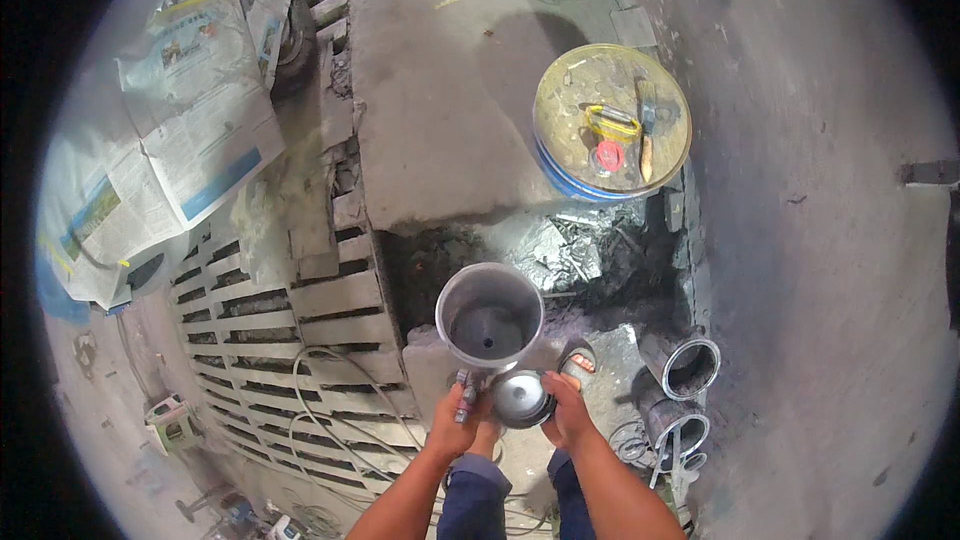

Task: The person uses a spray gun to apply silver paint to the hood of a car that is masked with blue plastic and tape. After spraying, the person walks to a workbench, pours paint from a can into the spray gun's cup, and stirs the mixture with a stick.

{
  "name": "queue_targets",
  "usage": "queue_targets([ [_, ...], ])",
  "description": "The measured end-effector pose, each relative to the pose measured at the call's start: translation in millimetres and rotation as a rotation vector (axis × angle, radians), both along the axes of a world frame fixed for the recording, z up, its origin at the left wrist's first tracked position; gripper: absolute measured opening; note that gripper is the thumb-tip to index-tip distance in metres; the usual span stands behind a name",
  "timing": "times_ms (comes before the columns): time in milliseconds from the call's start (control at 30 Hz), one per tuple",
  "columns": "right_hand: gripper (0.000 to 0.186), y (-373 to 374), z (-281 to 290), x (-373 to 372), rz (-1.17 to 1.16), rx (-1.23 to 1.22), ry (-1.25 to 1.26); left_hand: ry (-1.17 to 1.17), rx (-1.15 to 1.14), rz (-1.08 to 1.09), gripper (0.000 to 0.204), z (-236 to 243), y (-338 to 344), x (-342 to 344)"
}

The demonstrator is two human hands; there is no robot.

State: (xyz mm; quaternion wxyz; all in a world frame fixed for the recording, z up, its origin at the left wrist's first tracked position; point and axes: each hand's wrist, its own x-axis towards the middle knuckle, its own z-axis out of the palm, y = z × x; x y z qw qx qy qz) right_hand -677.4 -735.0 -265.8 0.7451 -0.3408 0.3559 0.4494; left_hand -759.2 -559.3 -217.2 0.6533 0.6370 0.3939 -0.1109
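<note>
An open metal cup (490, 275) stands out just beyond my hands, grey inside with a small dark hole in its bottom. It seems to be the paint cup of a spray gun, whose metal fitting (465, 397) sticks up by my left thumb. My left hand (455, 430) is closed around the gun below the cup; its grip is mostly hidden. Fingers of my right hand (568, 415) curl around the edge of a round silver lid (521, 396) with a dark rim. The lid sits close to the cup's near side, off its mouth.
Ahead to the right stands a blue drum (570, 185), with a brush (647, 130) on its top. Two cylindrical containers (690, 368) lie at my right. A hose (340, 410) loops over slatted boards (250, 320) on the left. Newspaper and plastic sheeting (190, 130) cover something far left.
</note>
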Motion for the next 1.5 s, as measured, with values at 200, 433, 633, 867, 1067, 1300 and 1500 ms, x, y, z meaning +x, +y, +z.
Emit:
queue_targets([
  [200, 0.018, 4.5, 10.1, 63.4, 0.323, -0.171, -0.286, -0.060, 0.163, -0.014, 0.014, 30.6, 0.9, 13.5],
  [433, 0.026, 7.9, 15.2, 306.3, 0.512, -1.073, -1.272, -0.147, 0.276, 0.032, 0.010, 20.2, 23.6, -24.2],
  [633, 0.063, 26.3, -7.5, 380.9, 1.103, -1.395, -1.308, -0.044, 0.572, -0.123, 0.019, 33.9, 37.9, -33.9],
  [867, 0.047, 23.2, 12.9, 432.0, 1.260, -1.614, -1.106, -0.123, 0.595, -0.131, 0.030, 7.0, 40.4, -58.9],
  [1067, 0.031, 21.8, 78.8, 432.7, 1.771, -1.705, -1.304, -0.153, 0.313, 0.178, 0.029, -6.2, 44.5, -80.1],
  [1300, 0.023, 47.0, 101.3, 402.5, 2.189, -1.539, -1.245, -0.108, 0.478, 0.085, 0.032, 26.4, 61.1, -58.4],
  [1500, 0.018, 36.1, 105.2, 433.8, 2.268, -1.379, -1.366, -0.013, 0.402, 0.114, 0.027, 14.8, 41.2, -39.1],
])
